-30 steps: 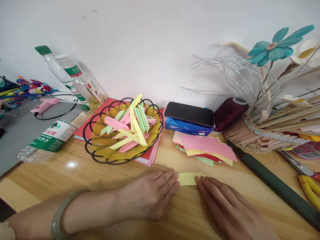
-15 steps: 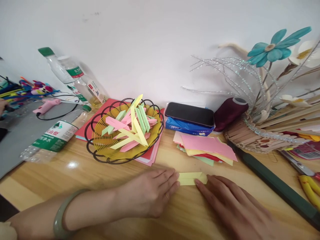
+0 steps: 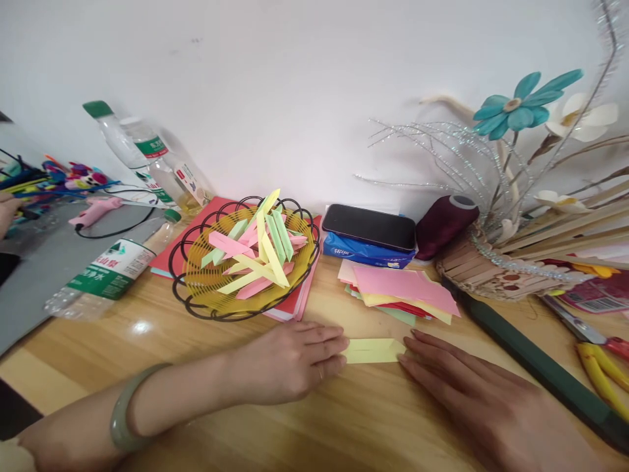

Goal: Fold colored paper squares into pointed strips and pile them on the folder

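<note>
A folded strip of yellow paper [image 3: 372, 351] lies flat on the wooden table, its right end creased to a point. My left hand [image 3: 289, 360] rests flat with outstretched fingers over the strip's left end, pressing it down. At the right end, my right hand [image 3: 472, 387] has its fingers stretched out, the tips touching the paper's pointed corner. Behind them is a stack of coloured paper [image 3: 403, 290], pink on top. A yellow woven basket [image 3: 201, 278] with a dark looped rim holds several folded pink, green and yellow strips.
A phone [image 3: 368, 227] lies on a blue tissue pack [image 3: 363, 249] beside a maroon thread cone [image 3: 446, 226]. Plastic bottles [image 3: 111, 270] and a pink glue gun [image 3: 101, 211] are at left. A dark green bar [image 3: 535, 357], scissors [image 3: 582, 328] and a flower arrangement [image 3: 511, 269] occupy the right.
My right fingers have drawn back rightward along the strip to its pointed end, uncovering more of it. My left hand still presses the left end. The view has shifted slightly.
</note>
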`<state>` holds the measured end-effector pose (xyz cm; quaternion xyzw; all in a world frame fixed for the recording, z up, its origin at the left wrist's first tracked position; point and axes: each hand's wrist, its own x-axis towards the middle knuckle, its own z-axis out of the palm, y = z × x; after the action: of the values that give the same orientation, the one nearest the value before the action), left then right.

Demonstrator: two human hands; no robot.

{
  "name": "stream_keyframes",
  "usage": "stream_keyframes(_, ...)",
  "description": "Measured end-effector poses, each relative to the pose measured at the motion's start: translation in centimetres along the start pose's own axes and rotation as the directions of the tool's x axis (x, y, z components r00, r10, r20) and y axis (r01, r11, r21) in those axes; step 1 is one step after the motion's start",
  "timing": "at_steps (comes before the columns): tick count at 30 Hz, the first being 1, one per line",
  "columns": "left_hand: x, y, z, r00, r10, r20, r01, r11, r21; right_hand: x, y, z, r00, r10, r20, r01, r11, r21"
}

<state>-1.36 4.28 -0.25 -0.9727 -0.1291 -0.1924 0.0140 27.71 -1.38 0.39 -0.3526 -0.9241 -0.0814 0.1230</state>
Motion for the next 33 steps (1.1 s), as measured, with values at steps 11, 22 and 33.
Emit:
stream_keyframes(11, 1.4, 0.6, 0.6, 0.987, -0.039, -0.155, 0.041, 0.999, 0.010, 3.5, -1.7, 0.3, 0.999, 0.033, 0.035, -0.040, 0.977, 0.208)
stream_keyframes(22, 2.2, 1.5, 1.3, 0.953, -0.258, -0.157, 0.247, 0.965, -0.088, 4.9, -1.4, 0.6, 0.986, 0.131, 0.105, -0.153, 0.957, 0.245)
stream_keyframes(33, 3.2, 1.9, 0.6, 0.770, -0.629, 0.107, 0.632, 0.731, -0.257, 5.1, -1.3, 1.5, 0.947, 0.293, 0.128, -0.319, 0.898, 0.304)
